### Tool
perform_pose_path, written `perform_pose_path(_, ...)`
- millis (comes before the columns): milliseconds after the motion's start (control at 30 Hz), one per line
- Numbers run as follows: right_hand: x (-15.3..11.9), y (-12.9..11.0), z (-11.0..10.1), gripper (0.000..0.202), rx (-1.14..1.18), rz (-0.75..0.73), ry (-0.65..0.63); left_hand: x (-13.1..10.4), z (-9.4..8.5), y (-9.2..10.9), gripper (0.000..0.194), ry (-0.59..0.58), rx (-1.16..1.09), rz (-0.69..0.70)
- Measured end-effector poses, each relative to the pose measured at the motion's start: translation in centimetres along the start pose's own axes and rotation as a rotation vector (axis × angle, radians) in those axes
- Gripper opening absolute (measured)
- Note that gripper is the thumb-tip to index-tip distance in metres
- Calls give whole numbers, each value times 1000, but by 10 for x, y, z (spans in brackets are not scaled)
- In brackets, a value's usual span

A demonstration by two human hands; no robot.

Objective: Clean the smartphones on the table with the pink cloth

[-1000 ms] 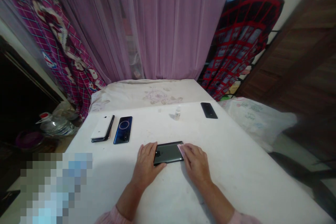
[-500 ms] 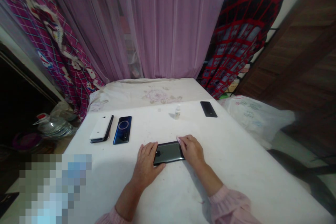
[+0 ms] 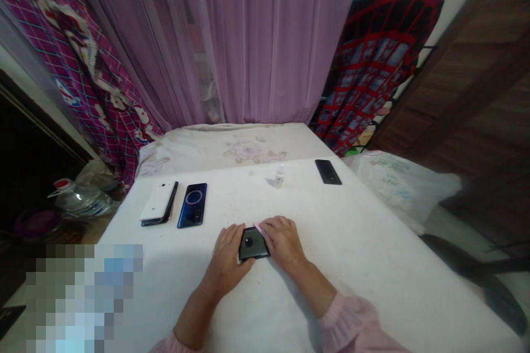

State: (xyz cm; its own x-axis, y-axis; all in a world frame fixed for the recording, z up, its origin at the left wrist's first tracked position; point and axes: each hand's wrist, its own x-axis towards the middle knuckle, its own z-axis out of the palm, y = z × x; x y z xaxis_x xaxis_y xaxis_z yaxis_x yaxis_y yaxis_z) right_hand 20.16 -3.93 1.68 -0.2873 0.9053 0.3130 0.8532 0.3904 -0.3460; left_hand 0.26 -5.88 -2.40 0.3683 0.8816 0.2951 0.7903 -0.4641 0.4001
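Observation:
A dark, glossy smartphone (image 3: 255, 245) lies back up on the white-covered table, its camera block toward the left end. My left hand (image 3: 227, 253) grips that end, fingers along the far edge and thumb at the near edge. My right hand (image 3: 284, 241) is closed over the phone's middle and right part, hiding much of it. A bit of pale pink cloth (image 3: 258, 226) peeks out at its fingertips; most of it is covered by the fingers.
To the left lie a blue phone (image 3: 192, 206) and a stack of phones with a white one (image 3: 158, 202) on top. Beyond my hands stands a small clear bottle (image 3: 279, 177). A black phone (image 3: 328, 171) rests near the table's right edge.
My right hand has slid left along the phone's back with the pink cloth, from the right end to the middle. My left hand keeps its hold and has shifted slightly.

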Motion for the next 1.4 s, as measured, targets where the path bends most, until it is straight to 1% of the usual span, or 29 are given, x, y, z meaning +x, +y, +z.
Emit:
perform_pose_path(167,8,-22,9,17,-18,-52,-25,-1,2,-1,77,19,-18,-1)
perform_pose_path(300,10,-25,10,17,-46,-74,-20,0,1,1,78,17,-23,-19)
perform_pose_path(400,7,-18,7,20,-57,-52,-6,1,0,3,77,12,-23,-21)
perform_pose_path(533,-4,-3,3,23,-81,-3,29,0,-1,2,77,4,-25,-28)
perform_pose_path(733,-19,26,4,26,-112,96,152,1,-3,4,74,4,-41,-44)
perform_pose_path(800,-18,37,6,27,-79,122,197,2,-5,6,71,12,-39,-53)
perform_pose_path(900,-13,49,5,31,1,139,259,3,-9,12,69,59,2,-91)
perform_pose_path(1000,-6,52,2,31,55,152,311,3,-14,19,67,124,107,-176)
perform_pose_path(1067,-1,49,3,30,67,148,304,2,-17,26,68,145,181,-221)
perform_pose_path(1133,2,44,5,30,49,132,268,0,-19,33,72,134,221,-228)
perform_pose_path(1233,6,39,11,29,-6,117,212,-5,-22,46,72,81,213,-220)
perform_pose_path(1333,8,37,14,29,-20,117,185,-7,-25,55,63,9,163,-195)
perform_pose_path(1400,9,39,15,29,4,108,180,-7,-27,57,58,-45,128,-154)
